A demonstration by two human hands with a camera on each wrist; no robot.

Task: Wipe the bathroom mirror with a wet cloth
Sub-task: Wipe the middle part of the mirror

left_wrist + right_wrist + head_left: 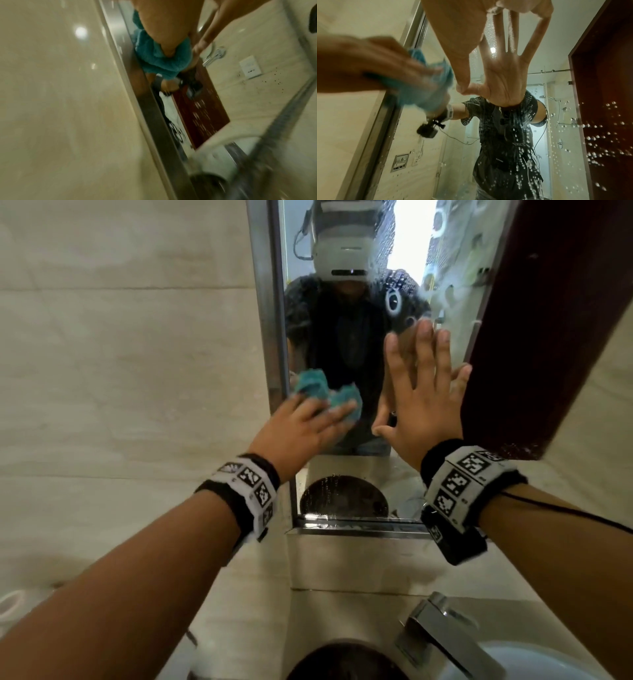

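Note:
The steel-framed mirror (342, 337) hangs on the wall in front of me, with water drops over its upper right part. My left hand (318, 419) presses a crumpled teal cloth (346, 400) against the lower left of the glass, near the frame, with fingers laid fairly straight over it. My right hand (424, 392) lies flat on the glass to the right, fingers spread, holding nothing. The left wrist view shows the cloth (159, 59) under my fingers (159, 27), blurred. In the right wrist view my right hand (462, 33) meets its reflection beside the blurred cloth (423, 92).
A dark red-brown door (548, 320) stands close on the right of the mirror. Beige wall tiles (120, 371) lie to the left. A steel ledge (359, 529) runs under the mirror. Below are a chrome faucet (442, 631) and a white basin (531, 662).

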